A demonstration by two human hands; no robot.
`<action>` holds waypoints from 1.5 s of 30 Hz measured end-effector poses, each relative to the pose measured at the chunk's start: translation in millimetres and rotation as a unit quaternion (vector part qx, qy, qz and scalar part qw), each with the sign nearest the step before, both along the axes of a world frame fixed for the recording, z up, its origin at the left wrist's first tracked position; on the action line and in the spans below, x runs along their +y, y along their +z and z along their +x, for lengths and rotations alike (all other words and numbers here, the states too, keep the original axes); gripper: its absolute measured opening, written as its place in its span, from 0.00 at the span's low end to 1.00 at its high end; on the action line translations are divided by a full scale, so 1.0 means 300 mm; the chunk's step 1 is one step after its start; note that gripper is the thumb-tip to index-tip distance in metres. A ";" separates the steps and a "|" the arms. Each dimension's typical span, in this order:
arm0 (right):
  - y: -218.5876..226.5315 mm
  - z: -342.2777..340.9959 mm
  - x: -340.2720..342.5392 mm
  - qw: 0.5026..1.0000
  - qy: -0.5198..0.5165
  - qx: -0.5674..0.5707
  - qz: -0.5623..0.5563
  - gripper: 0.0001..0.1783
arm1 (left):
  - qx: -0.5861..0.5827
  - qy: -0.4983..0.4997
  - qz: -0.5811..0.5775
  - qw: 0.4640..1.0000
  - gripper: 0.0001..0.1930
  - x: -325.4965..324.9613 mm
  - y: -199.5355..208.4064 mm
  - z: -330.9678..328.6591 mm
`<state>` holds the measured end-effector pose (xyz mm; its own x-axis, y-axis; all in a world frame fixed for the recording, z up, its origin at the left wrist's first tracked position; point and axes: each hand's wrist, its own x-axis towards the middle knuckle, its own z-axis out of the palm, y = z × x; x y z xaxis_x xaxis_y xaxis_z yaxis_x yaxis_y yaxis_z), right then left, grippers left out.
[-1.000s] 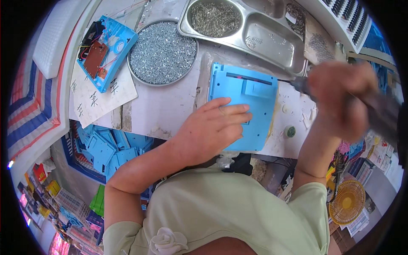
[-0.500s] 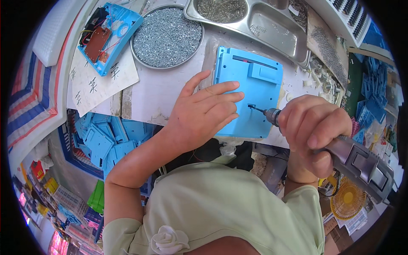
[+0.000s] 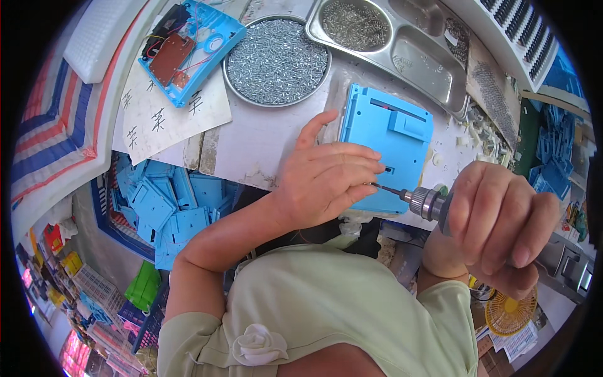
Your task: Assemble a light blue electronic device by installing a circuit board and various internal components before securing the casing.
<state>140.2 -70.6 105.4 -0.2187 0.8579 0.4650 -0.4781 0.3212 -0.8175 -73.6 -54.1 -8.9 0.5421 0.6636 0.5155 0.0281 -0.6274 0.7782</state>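
A light-blue plastic housing [image 3: 402,147] lies flat on the worktable, with a raised block and a small dark slot on its face. My left hand [image 3: 333,179] rests over its left side, fingers stretched out and the little finger raised apart; the thumb is hidden. My right hand [image 3: 502,220] is closed around a grey electric screwdriver [image 3: 430,202]. Its thin bit points left across the housing, with the tip beside my left index fingertip. Whether a screw sits at the tip is too small to tell.
A round metal tray [image 3: 276,63] of screws stands behind, beside a steel compartment tray [image 3: 408,63] with small metal parts. An opened blue housing [image 3: 217,47] with wires sits on paper at far left. Blue parts fill a basket [image 3: 103,207] below. White plastic bits [image 3: 483,135] lie at right.
The screwdriver bit has left the area by the slot and now lies nearer me, beside my left fingertips. The table and housing appear shifted rightward in view.
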 end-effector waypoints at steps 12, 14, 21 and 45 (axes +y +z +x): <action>-0.047 -0.016 0.181 0.995 -0.070 -0.068 0.027 0.13 | 0.050 0.121 0.036 0.991 0.07 0.078 -0.007 -0.082; -0.090 -0.009 0.228 0.996 -0.053 -0.062 0.039 0.15 | 0.089 0.049 0.047 0.994 0.08 0.066 0.002 -0.081; -0.147 -0.062 0.273 0.996 -0.059 -0.057 0.045 0.10 | 0.070 0.057 0.053 0.995 0.10 0.029 0.031 -0.006; -0.133 -0.138 0.191 0.963 -0.142 -0.223 -0.045 0.10 | 0.090 0.090 0.057 0.990 0.03 -0.041 -0.013 0.022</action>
<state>98.7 -13.2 65.4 -0.1301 0.9450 0.3000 0.0236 0.3055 -0.9519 -66.9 -66.3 -12.8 0.5104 0.7009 0.4983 0.2790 -0.6831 0.6750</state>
